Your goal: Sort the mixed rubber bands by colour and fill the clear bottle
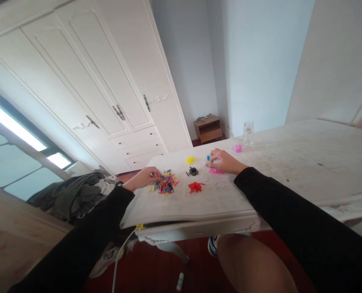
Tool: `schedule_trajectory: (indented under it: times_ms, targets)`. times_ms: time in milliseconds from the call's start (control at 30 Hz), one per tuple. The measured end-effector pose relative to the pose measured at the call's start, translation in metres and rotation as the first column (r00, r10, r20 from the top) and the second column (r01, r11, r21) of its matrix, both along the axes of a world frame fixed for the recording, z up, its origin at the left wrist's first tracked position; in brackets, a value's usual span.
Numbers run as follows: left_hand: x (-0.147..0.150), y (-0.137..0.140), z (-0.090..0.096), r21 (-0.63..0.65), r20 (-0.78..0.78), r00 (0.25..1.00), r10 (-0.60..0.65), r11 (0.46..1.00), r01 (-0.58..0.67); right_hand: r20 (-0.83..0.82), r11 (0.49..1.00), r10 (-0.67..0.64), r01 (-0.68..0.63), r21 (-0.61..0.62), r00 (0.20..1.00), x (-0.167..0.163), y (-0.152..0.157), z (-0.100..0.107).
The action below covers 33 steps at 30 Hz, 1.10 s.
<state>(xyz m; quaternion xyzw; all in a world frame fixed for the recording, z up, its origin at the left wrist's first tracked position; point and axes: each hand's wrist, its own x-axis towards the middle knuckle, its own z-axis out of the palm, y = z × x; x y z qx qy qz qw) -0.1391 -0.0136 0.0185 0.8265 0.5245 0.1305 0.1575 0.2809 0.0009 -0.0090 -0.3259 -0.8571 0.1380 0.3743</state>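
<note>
Heap of small, thin, multicoloured strips (168, 185) lies near the left end of a white table with a stained top (291, 167). The wearer's left hand (145, 178) is at the heap's left edge, fingers curled over it; whether they pinch a strip cannot be told.

To the right of the heap are smaller single-colour piles: bright yellow strips (190, 160) farthest back, black strips (193, 171) in the middle, red strips (195, 187) nearest the wearer. Farther right, pink strips (216, 171) and a bit of blue (208, 158) show around the right hand (225, 161), which is bent with fingertips drawn toward the thumb; its grip is too small to make out.

Beyond that hand, a shiny pink rounded object (238, 148) sits just beside an upright clear glass jar (248, 133), whose contents, if any, are indistinct.

Past the table, a low brown wooden cabinet (210, 129) has an open-fronted compartment and greyish items on top. A tall white wardrobe (107, 69) stands left, doors and drawers closed, hiding what they hold.
</note>
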Motion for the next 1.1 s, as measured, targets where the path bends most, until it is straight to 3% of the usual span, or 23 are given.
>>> schedule_trajectory:
  times_ms: [167,367,467,600,667,800,900,1000,1100]
  targets:
    - [-0.001,0.002,0.005,0.074,0.007,0.999,-0.049,0.996,0.048,-0.001,1.0,-0.004,0.004,-0.01,1.0,0.001,0.001,-0.001]
    - [-0.007,0.003,0.006,0.179,0.138,0.988,-0.074,0.983,0.049,0.003,1.0,-0.003,0.003,-0.026,1.0,0.001,0.002,-0.002]
    - [-0.009,0.004,0.0,0.147,0.248,0.967,-0.054,0.989,0.018,0.001,0.999,-0.007,0.007,-0.033,1.0,0.001,0.002,-0.002]
    - [-0.009,0.007,-0.006,-0.004,0.447,0.894,0.016,1.0,-0.016,0.005,0.999,0.001,0.0,-0.042,1.0,0.002,0.003,-0.003]
    - [-0.006,0.007,-0.007,-0.103,0.588,0.804,0.087,0.994,-0.033,0.001,0.999,-0.003,0.004,-0.044,1.0,0.002,0.003,-0.003]
    - [0.011,0.002,0.0,-0.349,0.803,0.499,0.326,0.936,-0.05,0.003,0.999,-0.003,0.003,-0.049,1.0,0.002,0.002,-0.002]
    - [0.03,0.0,0.009,-0.527,0.817,0.282,0.503,0.85,0.009,0.005,0.999,0.006,-0.006,-0.049,1.0,0.002,0.0,-0.001]
    - [0.052,0.004,0.018,-0.651,0.759,0.113,0.641,0.75,0.115,0.001,0.999,0.004,-0.004,-0.049,1.0,0.002,0.0,-0.001]
    - [0.075,0.013,0.021,-0.69,0.712,0.055,0.7,0.683,0.24,0.01,0.999,-0.008,0.008,-0.051,1.0,0.001,0.0,-0.001]
